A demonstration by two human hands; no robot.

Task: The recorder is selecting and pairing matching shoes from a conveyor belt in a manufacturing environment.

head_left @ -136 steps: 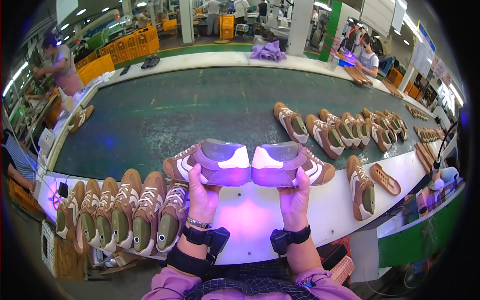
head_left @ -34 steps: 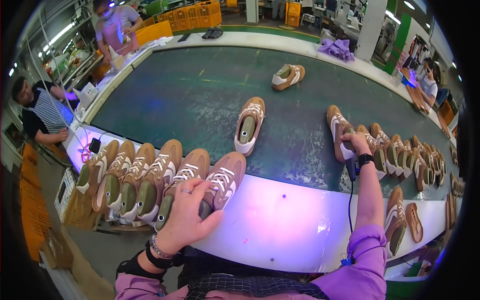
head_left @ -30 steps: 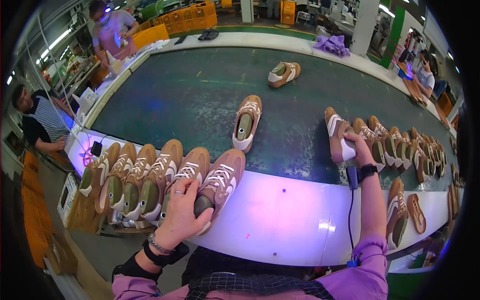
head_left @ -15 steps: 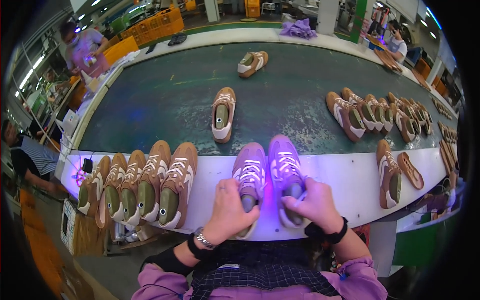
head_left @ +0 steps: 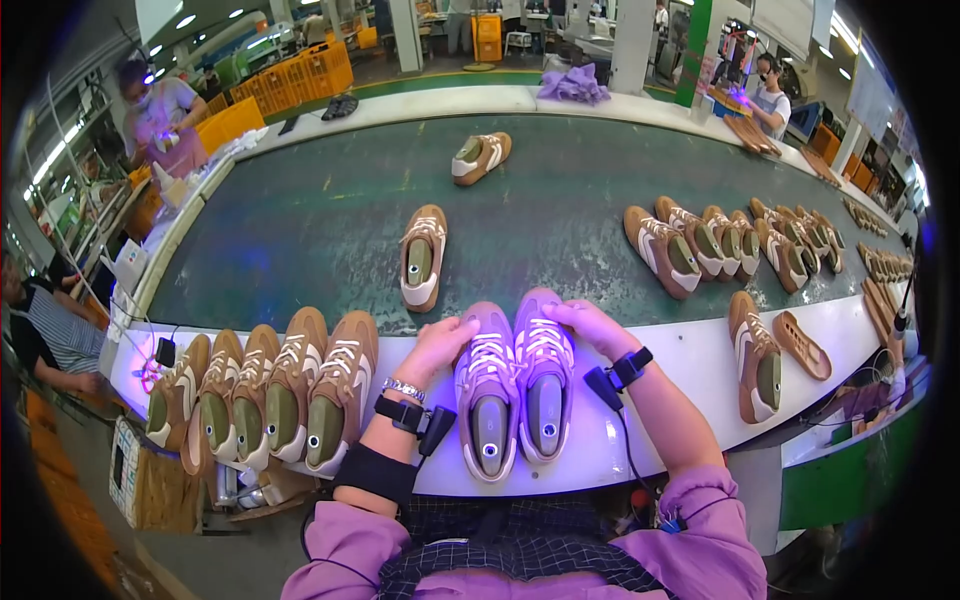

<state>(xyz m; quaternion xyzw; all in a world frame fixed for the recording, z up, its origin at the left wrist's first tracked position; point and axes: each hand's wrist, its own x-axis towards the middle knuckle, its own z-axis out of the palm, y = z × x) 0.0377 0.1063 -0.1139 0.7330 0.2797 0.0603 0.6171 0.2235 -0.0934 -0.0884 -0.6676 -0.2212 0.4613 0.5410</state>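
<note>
Purple-lit, the left shoe (head_left: pixel 488 360) and right shoe (head_left: pixel 546 347) lie at six o'clock on the worktop (head_left: pixel 695 372); from afar I see my left hand (head_left: pixel 437 350) and right hand (head_left: pixel 597 328) shifted from heels to toes, fingers grasping one each; their gap has narrowed, making a close pair

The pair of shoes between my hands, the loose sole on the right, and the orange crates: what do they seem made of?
Pair of shoes: matte suede or a lookalike, perhaps, from the soft-looking surface. Loose sole: matte moulded rubber or foam, likely, from its one-piece recessed shape. Orange crates: likely plastic, from uniform colour and open lattice; gloss unclear.
</note>
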